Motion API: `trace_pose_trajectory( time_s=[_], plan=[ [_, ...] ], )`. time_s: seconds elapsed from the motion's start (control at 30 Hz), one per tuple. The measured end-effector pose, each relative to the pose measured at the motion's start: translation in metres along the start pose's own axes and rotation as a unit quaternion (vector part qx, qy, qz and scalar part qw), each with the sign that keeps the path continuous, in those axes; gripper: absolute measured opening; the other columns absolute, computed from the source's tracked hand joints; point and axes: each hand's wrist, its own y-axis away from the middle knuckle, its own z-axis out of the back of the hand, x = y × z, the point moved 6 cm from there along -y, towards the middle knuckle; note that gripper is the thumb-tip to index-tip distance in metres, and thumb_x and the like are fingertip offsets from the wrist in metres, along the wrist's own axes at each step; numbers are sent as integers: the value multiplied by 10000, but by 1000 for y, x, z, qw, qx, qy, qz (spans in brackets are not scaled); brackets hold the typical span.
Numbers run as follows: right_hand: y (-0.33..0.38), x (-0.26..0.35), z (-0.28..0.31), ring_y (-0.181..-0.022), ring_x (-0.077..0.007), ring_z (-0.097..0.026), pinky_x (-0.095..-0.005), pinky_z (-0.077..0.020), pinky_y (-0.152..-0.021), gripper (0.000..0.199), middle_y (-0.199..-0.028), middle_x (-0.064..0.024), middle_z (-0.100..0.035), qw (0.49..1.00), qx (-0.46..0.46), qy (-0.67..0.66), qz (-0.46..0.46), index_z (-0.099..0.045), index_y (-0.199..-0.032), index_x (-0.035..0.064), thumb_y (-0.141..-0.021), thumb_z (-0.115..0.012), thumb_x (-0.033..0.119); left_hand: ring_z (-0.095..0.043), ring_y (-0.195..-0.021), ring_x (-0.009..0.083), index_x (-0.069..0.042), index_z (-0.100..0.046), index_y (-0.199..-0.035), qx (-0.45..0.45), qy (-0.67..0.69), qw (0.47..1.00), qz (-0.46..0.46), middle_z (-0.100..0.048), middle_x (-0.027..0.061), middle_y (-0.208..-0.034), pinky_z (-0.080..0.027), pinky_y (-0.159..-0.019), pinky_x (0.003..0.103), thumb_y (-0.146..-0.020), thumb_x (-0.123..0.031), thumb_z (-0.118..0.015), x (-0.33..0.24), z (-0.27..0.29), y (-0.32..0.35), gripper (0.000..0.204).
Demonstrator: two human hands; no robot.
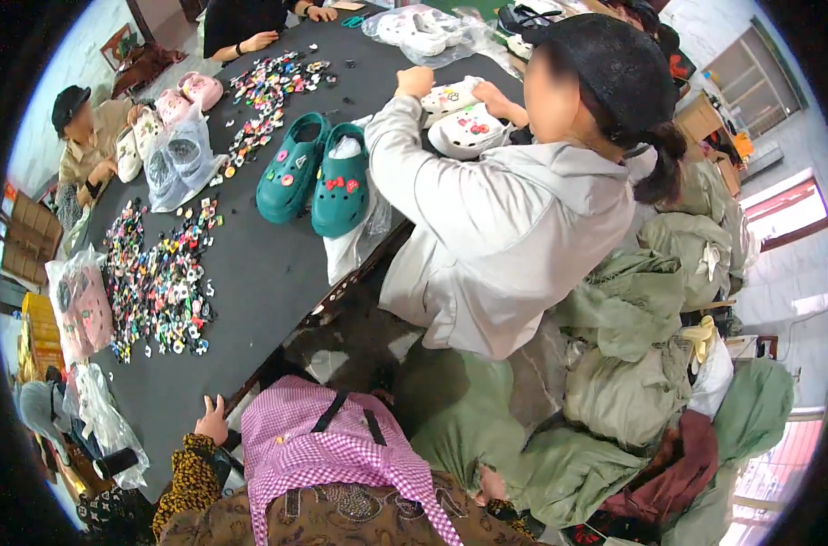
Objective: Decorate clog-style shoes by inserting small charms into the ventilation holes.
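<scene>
Head view, looking down: the person's left hand lay on the near edge of the black counter, fingers loosely together and holding nothing, seemingly resting there for support. The right hand showed only as a small patch against green cloth low in the picture, and whether it was spread or closed could not be told. A pink checked apron covered the person's front.

Nearest the left hand, further up the counter, lay a broad heap of small coloured shoe charms, spread thin and flat, probably so that single pieces could be picked out. A second scatter of charms lay toward the far end. Between them stood a pair of green clogs, side by side with toes toward the camera and a few charms already fixed on their tops. Beside these a co-worker in a pale grey hooded top leaned over the counter, both hands on white clogs. Another person in a black cap sat at the left edge near pink clogs and a clear plastic bag.

The counter top was dark and matt, so the bright pieces stood out. To the right, bulging green sacks were piled on the floor, and windows showed beyond them.
</scene>
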Motion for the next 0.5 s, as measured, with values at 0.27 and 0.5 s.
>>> trace_pose_trajectory(
  time_s=[0.27,0.5],
  plan=[
    [0,36,5,-1102,-320,-539,-396,-447,-894,743,-1190,-234,-565,875,69,444,178,-416,-1370,16,-694,-674,185,-506,-1140,486,-88,-121,-1483,-38,-80,996,-7,-123,267,-1507,-467,-909,469,-841,-162,-555,4,-12,-7,779],
    [26,2,19,-1107,-363,-540,-471,-453,-883,460,-1242,-188,-546,936,-26,-281,-209,-472,-1285,45,-898,-513,289,-552,-1044,489,-96,-127,-1474,-44,-12,999,-24,-126,313,-1483,-463,-886,514,-904,-152,-476,-6,11,-14,671]
  ],
)
